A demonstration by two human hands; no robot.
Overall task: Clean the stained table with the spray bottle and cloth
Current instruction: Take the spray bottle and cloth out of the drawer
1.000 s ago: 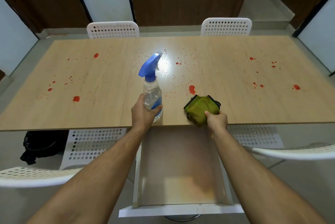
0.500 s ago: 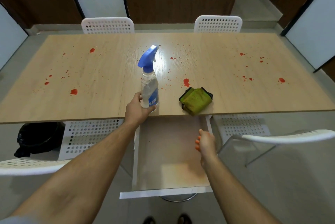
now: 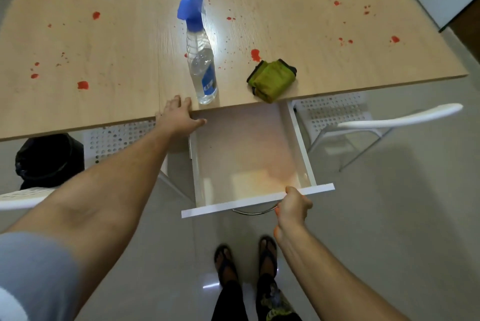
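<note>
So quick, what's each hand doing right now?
Left hand: open, resting on the table edge, holding nothing.
Right hand: gripping the drawer front.

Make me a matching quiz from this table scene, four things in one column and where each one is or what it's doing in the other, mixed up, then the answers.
Things:
1. spray bottle
2. cloth
3. left hand
4. right hand

Places or states:
A. grips the front of the open drawer
B. folded near the table edge
C. stands upright
D. rests open on the table edge

Pairs: 1-C, 2-B, 3-D, 4-A
</note>
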